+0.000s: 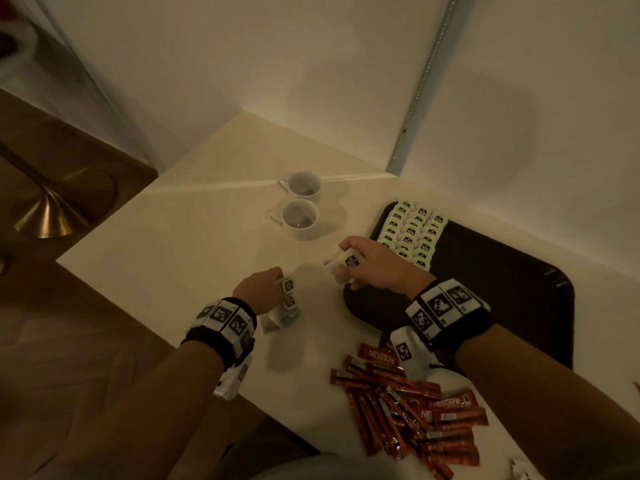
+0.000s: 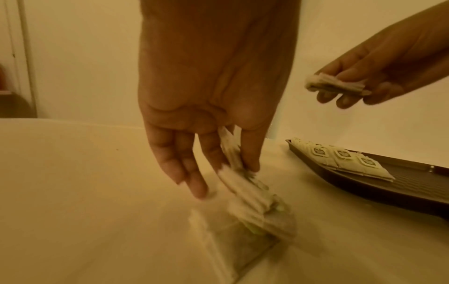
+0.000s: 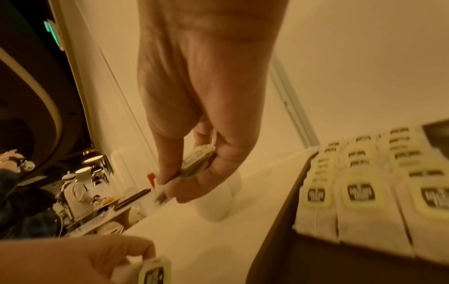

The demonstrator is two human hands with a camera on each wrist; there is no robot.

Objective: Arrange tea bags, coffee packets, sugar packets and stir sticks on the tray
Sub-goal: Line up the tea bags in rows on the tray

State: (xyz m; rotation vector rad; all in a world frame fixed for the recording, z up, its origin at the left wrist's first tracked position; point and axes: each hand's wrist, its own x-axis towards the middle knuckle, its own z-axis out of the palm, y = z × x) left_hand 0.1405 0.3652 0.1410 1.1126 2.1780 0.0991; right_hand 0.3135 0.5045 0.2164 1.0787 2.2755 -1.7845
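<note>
A dark tray lies on the cream table at the right, with rows of tea bags along its far left side. My right hand holds a small stack of tea bags just left of the tray's edge; the same stack shows pinched between fingers and thumb in the right wrist view. My left hand pinches a bunch of tea bags that hang down onto the table. Red coffee packets lie in a loose heap near the table's front edge.
Two white cups stand behind the hands, toward the wall corner. The table's left edge drops to a wooden floor with a brass lamp base. Most of the tray's right part is bare.
</note>
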